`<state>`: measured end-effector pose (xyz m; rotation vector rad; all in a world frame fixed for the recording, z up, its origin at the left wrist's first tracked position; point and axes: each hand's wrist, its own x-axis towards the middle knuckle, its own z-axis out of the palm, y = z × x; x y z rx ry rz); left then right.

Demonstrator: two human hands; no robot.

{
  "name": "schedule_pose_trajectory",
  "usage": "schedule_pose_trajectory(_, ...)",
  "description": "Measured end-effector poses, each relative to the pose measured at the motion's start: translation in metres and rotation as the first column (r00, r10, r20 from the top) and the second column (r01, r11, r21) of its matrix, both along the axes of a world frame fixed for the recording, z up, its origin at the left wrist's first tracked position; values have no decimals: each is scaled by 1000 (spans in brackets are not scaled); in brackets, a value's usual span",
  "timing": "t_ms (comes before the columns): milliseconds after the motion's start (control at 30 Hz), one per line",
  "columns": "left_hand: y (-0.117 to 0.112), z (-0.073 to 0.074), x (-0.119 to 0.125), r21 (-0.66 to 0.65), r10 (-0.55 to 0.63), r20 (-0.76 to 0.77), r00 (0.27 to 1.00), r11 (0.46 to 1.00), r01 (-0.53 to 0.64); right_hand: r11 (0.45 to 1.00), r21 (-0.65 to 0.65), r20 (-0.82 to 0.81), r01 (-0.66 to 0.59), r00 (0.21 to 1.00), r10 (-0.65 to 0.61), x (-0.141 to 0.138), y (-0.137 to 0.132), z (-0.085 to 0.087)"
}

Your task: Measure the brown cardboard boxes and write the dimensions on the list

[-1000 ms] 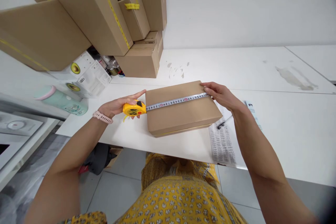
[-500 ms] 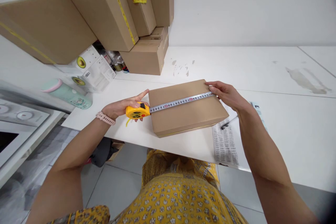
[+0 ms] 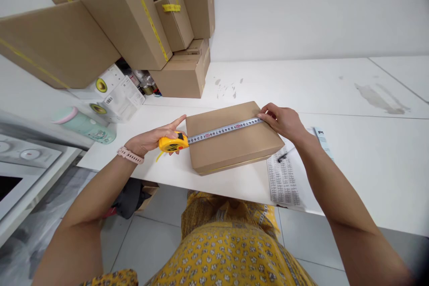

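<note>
My left hand [image 3: 150,140] is wrapped round the yellow tape measure [image 3: 172,144], just beside the left end of the cardboard box [image 3: 234,149], its forefinger reaching to the box's far left corner. The blade [image 3: 224,131] lies across the box top, and my right hand [image 3: 283,120] pinches its end at the right edge. The box sits on the worktop [image 3: 368,161], left of a pen [image 3: 283,157] and printed sheet [image 3: 283,181].
</note>
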<state>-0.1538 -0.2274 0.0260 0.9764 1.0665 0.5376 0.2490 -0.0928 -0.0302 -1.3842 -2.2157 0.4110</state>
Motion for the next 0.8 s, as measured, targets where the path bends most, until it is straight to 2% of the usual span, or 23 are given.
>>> schedule_pose_trajectory(167, -2, 6, 4, 16, -15, -11, 1000, 1000, 16, 987, -133, -71, -91, 994, 82, 3, -2, 5)
schedule_pose_trajectory(367, 13, 9, 14, 96, -85, -73, 994, 991, 92, 981, -193, -191, -22, 982, -16, 15, -31, 2)
schedule_pose_trajectory(467, 24, 23, 22, 163, -108, -178, 978, 977, 137, 975, -222, -266, -4, 962, -56, 30, -44, 3)
schedule_pose_trajectory(533, 22, 38, 29, 238, -84, -252, 964, 960, 146, 975, -222, -361, 4, 928, -86, 39, -49, 13)
schedule_pose_trajectory(600, 8, 52, 40, 323, -32, -262, 964, 939, 119, 984, -177, -484, 5, 870, -92, 45, -49, 30)
schedule_pose_trajectory(667, -20, 56, 58, 348, 9, -185, 983, 936, 57, 996, -88, -576, -11, 816, -42, 44, -44, 49)
schedule_pose_trajectory(733, -54, 45, 87, 224, -1, -13, 1000, 975, 4, 997, -16, -611, -81, 790, 54, 34, -35, 65)
schedule_pose_trajectory(800, -85, 22, 125, -20, -6, 190, 982, 1000, 10, 974, -25, -591, -223, 789, 165, 17, -21, 73)
